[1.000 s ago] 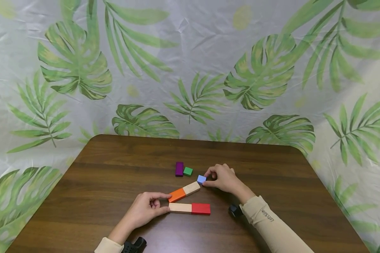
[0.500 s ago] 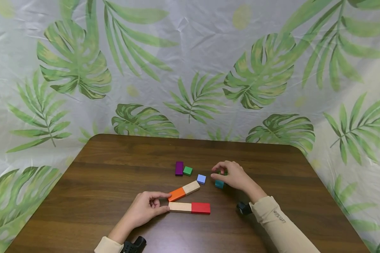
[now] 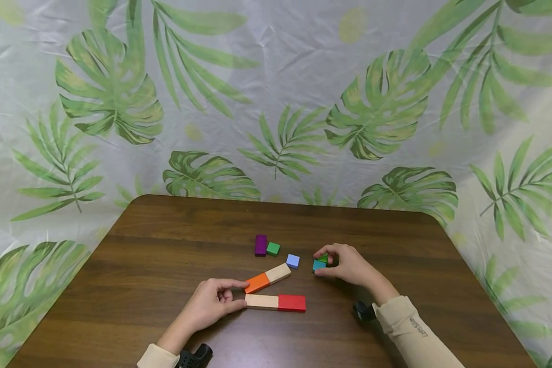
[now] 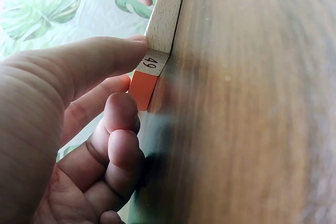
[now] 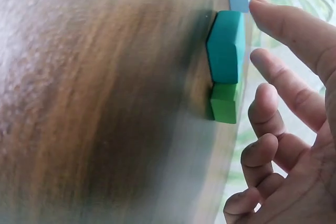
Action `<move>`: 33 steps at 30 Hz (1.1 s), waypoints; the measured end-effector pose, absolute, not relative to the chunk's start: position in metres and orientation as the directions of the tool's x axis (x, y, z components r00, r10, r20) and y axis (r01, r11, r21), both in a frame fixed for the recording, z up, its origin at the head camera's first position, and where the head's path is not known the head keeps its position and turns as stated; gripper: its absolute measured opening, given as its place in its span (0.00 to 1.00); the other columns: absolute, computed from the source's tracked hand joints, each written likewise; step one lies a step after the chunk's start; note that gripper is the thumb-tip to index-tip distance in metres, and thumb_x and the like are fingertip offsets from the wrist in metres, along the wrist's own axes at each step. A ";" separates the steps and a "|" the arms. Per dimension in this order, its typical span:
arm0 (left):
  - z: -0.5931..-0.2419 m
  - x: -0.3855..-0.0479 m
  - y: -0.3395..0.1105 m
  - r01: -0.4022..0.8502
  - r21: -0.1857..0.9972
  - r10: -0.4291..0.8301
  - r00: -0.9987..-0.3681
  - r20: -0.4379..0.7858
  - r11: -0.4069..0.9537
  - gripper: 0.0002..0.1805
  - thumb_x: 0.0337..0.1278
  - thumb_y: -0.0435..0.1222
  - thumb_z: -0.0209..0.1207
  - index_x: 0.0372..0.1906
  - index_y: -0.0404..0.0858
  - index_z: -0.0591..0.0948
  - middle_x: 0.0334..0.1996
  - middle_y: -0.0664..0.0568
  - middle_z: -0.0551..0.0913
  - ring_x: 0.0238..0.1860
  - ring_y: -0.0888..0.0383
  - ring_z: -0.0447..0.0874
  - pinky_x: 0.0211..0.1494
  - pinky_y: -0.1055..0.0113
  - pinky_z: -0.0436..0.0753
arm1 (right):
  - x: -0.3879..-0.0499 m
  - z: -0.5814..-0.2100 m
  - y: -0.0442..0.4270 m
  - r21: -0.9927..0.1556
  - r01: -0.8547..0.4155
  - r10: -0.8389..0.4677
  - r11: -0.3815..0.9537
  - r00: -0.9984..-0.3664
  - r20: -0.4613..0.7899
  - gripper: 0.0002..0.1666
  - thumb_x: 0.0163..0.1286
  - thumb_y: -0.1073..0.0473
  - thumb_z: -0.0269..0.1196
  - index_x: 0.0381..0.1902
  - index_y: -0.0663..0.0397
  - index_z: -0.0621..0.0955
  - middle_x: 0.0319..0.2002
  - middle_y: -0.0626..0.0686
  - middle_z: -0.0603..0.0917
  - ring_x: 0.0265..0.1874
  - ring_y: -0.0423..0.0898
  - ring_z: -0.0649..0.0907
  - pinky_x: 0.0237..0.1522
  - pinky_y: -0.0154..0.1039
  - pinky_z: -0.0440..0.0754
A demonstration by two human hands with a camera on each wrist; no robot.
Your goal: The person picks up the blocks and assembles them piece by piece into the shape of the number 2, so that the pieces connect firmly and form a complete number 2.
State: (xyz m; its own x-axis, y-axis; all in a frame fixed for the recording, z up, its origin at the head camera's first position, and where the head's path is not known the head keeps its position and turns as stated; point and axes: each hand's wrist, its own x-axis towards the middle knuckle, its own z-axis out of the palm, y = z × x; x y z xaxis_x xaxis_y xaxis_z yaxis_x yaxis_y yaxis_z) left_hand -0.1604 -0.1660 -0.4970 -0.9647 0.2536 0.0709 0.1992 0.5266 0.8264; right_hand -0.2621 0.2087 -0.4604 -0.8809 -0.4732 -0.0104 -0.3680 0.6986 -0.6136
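Note:
My left hand (image 3: 207, 305) touches the left ends of two rows with index finger and thumb: the index at an orange block (image 3: 257, 283), the thumb at a pale wooden block (image 3: 262, 302). In the left wrist view, the thumb lies by the pale block (image 4: 167, 14) marked 49, with orange (image 4: 143, 89) below it. Around a teal block (image 3: 319, 265) and a green block (image 3: 323, 258), my right hand (image 3: 351, 266) has its thumb and index finger spread. The right wrist view shows its fingers beside the teal block (image 5: 224, 47) and the green one (image 5: 225, 103), apparently not gripping.
A red block (image 3: 292, 303) adjoins the lower pale block; another pale block (image 3: 278, 274) adjoins the orange one. A light blue block (image 3: 293, 261), a green block (image 3: 273, 249) and a purple block (image 3: 260, 246) lie farther back on the brown table (image 3: 188, 225).
The right hand has left the light blue block and moved right to the teal and green blocks, its thumb now lower in front of the teal one. My left hand stays in place.

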 end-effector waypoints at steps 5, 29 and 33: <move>-0.497 -0.160 -0.166 0.200 0.825 0.255 -0.964 0.071 0.528 0.17 0.55 0.43 0.80 0.51 0.50 0.93 0.19 0.63 0.76 0.21 0.71 0.68 0.27 0.74 0.68 | -0.261 -0.463 0.209 -0.610 -0.361 -0.467 0.705 -0.884 -0.017 0.19 0.67 0.51 0.78 0.52 0.49 0.89 0.31 0.48 0.75 0.33 0.42 0.71 0.37 0.37 0.68; -0.499 -0.161 -0.167 0.206 0.826 0.262 -0.962 0.073 0.525 0.18 0.56 0.44 0.80 0.52 0.49 0.93 0.19 0.63 0.76 0.21 0.71 0.67 0.28 0.74 0.68 | -0.267 -0.467 0.217 -0.583 -0.315 -0.385 0.749 -0.923 0.004 0.16 0.69 0.51 0.77 0.50 0.51 0.90 0.28 0.48 0.73 0.29 0.44 0.70 0.33 0.36 0.65; -0.499 -0.161 -0.167 0.208 0.825 0.262 -0.962 0.076 0.525 0.18 0.56 0.44 0.80 0.52 0.49 0.93 0.19 0.63 0.76 0.21 0.71 0.67 0.28 0.74 0.68 | -0.267 -0.466 0.215 -0.571 -0.316 -0.383 0.758 -0.924 0.004 0.16 0.69 0.50 0.77 0.50 0.50 0.90 0.28 0.48 0.73 0.29 0.44 0.70 0.33 0.36 0.65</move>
State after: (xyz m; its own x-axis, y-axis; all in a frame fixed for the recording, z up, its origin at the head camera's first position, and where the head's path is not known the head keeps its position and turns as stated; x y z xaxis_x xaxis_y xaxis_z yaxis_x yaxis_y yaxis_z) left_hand -0.1611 -0.1672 -0.4988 -0.9620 0.2621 0.0760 0.2082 0.5252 0.8251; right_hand -0.2670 0.2155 -0.4663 -0.9239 -0.3827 0.0041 -0.3164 0.7578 -0.5706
